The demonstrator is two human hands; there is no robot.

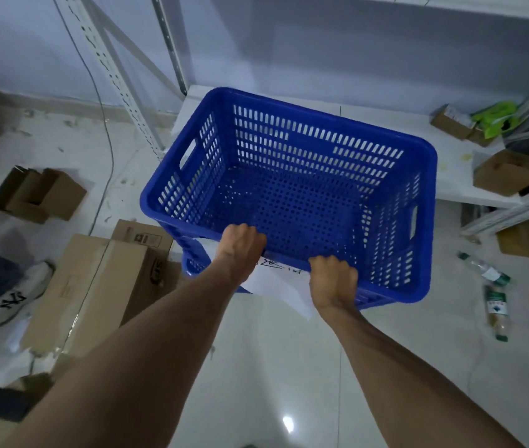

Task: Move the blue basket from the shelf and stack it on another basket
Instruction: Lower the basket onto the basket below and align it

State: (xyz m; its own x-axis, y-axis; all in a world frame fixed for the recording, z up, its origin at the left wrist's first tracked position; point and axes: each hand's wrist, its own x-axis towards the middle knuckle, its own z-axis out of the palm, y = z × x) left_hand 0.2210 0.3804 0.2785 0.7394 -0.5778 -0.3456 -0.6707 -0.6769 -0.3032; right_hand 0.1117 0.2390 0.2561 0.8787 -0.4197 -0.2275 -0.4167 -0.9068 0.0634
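Both hands clasp the near rim of the blue basket (292, 189) — left hand (240, 250) and right hand (332, 281), each grip closed tight over the edge. The empty basket is held tilted in front of the low white shelf (386, 124), above a second blue basket (193, 265) of which only a corner shows. A white paper (276, 282) with unreadable handwriting hangs between them. On the floor at left, a white shoe (14, 297) bears an "NY" logo — beside cardboard boxes (94, 292). Bottles (496, 313) lie at right.
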